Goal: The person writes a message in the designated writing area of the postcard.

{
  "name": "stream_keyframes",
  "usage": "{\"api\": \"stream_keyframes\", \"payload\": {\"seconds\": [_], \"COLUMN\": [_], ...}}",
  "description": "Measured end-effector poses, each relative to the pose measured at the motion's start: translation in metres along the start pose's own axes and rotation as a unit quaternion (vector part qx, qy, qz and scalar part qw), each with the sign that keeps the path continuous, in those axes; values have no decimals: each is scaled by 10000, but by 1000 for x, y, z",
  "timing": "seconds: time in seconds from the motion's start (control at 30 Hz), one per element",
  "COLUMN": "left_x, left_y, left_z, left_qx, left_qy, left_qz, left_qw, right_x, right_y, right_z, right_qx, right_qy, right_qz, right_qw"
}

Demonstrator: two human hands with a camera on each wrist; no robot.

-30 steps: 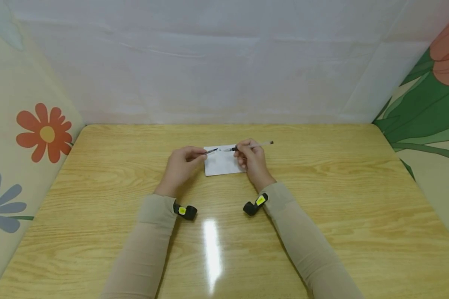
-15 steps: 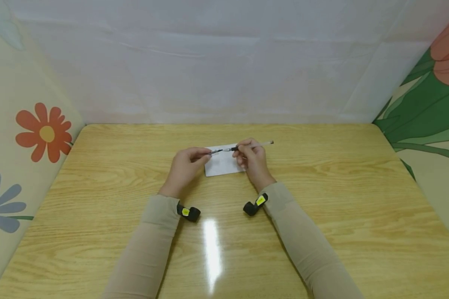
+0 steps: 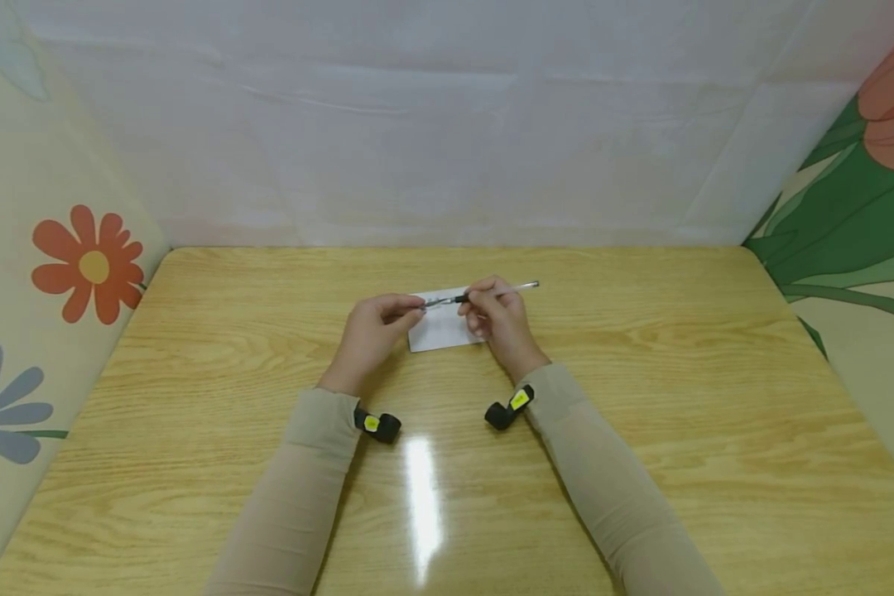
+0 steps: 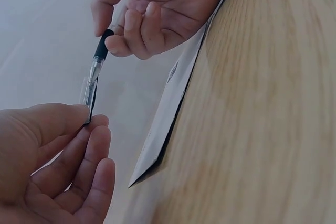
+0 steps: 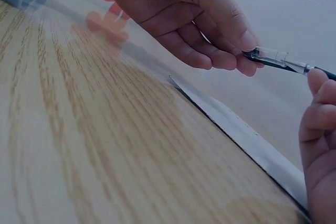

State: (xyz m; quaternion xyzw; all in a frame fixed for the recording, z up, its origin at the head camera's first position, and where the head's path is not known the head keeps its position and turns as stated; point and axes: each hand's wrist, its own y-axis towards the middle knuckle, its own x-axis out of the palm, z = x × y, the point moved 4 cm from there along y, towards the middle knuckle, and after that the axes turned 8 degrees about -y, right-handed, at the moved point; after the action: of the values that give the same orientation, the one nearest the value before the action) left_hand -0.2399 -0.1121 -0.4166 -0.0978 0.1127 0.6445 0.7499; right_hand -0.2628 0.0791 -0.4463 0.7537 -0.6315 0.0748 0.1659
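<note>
My right hand (image 3: 505,321) pinches a gel pen (image 3: 523,287) with a clear barrel and a black grip. The pen's metal tip points left. Between thumb and fingertips, my left hand (image 3: 371,333) holds a clear pen cap (image 4: 88,94) with a black clip. In both wrist views the pen's tip reaches into the cap's mouth; how deep it sits is hard to tell. Beneath the hands a white notepad (image 3: 445,333) lies on the table, partly covered by the right hand. Small dark marks show near its upper edge.
The wood-grain table (image 3: 641,397) spreads all round the notepad. Behind it hangs a white cloth (image 3: 447,132). Panels with printed flowers (image 3: 93,266) stand at both sides. A black wrist camera (image 3: 378,425) sits on each sleeve.
The left hand has moved slightly right with the cap, closing the gap to the pen. The pen tip has entered the cap, while the right hand has shifted only slightly left.
</note>
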Motion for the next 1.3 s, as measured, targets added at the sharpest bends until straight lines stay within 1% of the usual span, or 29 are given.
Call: {"api": "stream_keyframes", "payload": {"seconds": [0.13,0.3,0.5,0.67,0.97,1.1,1.3], "left_x": [0,-1,-2,-4,-3,-2,-1], "left_y": [-1,-1,0,1,2,0,0], "left_z": [3,4,3,2,-2,-4,-4], "left_qx": [86,118,36,-65,-52,-68,-152], "left_qy": [-22,-183,-508,-871,-1335,-1445,-1561], "left_qz": [-36,-33,-123,-174,9,54,85], "left_qw": [10000,9998,9986,9960,9910,9895,9876], "right_x": [1,3,4,4,4,4,4], "right_y": [0,0,1,3,1,-1,-1], "right_z": [-1,-3,-4,-4,-3,-1,-1], "right_qx": [45,83,73,75,194,265,236], "right_qy": [21,59,168,266,396,455,494], "right_qz": [-79,-166,-216,-290,-407,-388,-394], "right_qw": [10000,9998,9996,9992,9982,9979,9977]}}
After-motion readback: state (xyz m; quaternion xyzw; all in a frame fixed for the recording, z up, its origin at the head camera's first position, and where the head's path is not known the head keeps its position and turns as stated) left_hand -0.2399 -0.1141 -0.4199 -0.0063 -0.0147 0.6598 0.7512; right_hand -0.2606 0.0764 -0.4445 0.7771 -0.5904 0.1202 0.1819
